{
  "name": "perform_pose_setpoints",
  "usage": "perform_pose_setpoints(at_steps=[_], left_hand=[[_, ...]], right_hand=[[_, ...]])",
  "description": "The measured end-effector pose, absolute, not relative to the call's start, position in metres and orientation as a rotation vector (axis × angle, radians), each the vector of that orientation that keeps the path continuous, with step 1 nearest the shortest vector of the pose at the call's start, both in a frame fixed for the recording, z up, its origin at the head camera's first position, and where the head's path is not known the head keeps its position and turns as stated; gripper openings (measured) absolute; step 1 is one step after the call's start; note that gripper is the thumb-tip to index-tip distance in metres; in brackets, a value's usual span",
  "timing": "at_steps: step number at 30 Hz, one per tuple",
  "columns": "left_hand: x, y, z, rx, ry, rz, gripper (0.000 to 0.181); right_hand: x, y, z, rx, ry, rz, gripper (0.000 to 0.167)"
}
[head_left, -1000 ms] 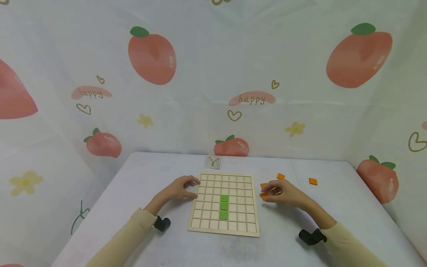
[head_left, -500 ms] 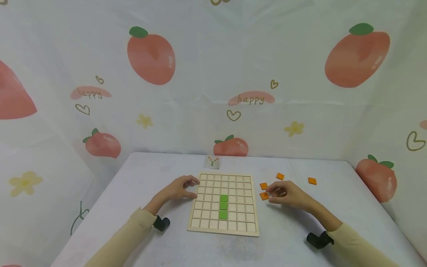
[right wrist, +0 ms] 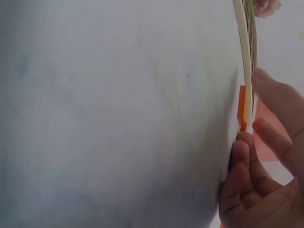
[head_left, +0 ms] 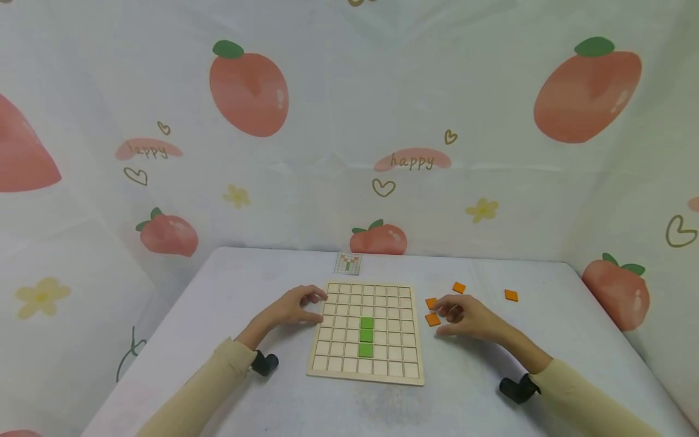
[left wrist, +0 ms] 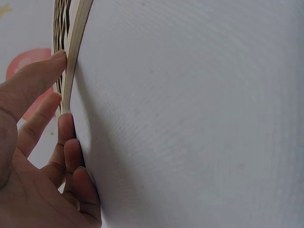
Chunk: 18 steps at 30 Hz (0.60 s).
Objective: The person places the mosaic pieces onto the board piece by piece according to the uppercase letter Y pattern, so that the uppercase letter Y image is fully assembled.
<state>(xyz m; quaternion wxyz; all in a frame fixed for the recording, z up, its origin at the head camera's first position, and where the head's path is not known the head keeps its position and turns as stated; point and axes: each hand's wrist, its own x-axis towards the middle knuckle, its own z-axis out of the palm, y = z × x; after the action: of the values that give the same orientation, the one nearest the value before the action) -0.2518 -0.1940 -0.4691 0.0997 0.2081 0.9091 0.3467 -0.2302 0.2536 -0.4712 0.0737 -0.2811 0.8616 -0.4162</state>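
Right hand (head_left: 468, 317) spread slightly wider, empty by orange tiles (head_left: 432, 320), left hand (head_left: 295, 305) relaxed against gridded board (head_left: 380, 335)

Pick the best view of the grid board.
Head: nearly the whole face of the grid board shows, three green tiles included. Left wrist: just an edge-on strip near the left hand. Right wrist: a thin edge sliver.

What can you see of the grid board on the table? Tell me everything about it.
The grid board is a thin, pale, wooden-looking panel with a plain border, divided by darker lines into seven rows of seven cells. Three green tiles fill neighbouring cells of its middle column, directly above the bottom row. It lies flat on the white table, and the left hand touches its left edge.
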Motion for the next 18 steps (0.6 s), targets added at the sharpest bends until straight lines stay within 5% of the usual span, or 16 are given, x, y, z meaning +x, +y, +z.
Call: perform_pose_setpoints(at_steps=[18], left_hand=[[-0.253,-0.194,-0.469,0.569,2.679,1.041,0.046]], right_hand=[[-0.229,0.242,-0.474,-0.796,2.663,-1.202,0.033]])
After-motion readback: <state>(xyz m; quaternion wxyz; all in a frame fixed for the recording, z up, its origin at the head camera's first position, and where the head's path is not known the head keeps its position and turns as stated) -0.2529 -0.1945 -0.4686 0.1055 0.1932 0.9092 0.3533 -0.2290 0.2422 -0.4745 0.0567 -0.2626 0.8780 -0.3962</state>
